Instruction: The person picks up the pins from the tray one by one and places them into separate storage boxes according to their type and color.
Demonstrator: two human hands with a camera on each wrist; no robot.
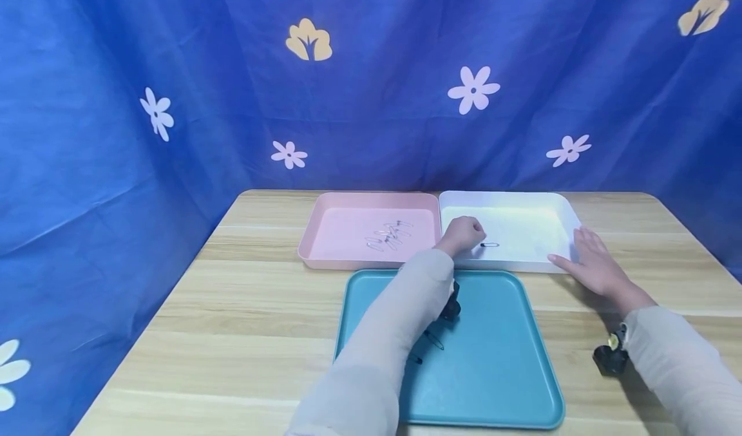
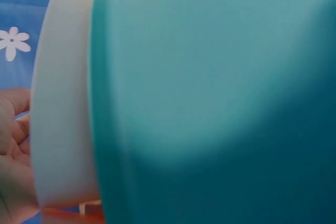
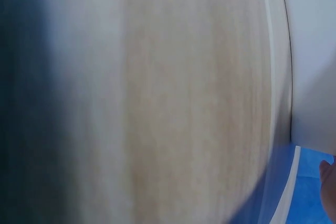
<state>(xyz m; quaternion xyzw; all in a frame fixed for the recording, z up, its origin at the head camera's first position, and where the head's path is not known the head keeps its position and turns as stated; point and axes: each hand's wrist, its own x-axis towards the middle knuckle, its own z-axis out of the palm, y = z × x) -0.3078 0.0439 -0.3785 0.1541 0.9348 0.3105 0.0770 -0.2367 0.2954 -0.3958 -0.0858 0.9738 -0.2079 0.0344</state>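
Now left hand (image 1: 462, 235) over white tray (image 1: 510, 199), pin (image 1: 489, 245)

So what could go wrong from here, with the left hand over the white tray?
The left hand hovers curled over the white tray by a small clip; its sleeve crosses the teal tray and could drag the dark clips there. The right hand, resting on the rim, might nudge the tray.

Bare table (image 1: 243, 333) lies open left and right of the teal tray (image 1: 498, 384). At the far side, the pink tray (image 1: 324, 243) and white tray (image 1: 556, 210) stand touching; their raised rims block low passage.
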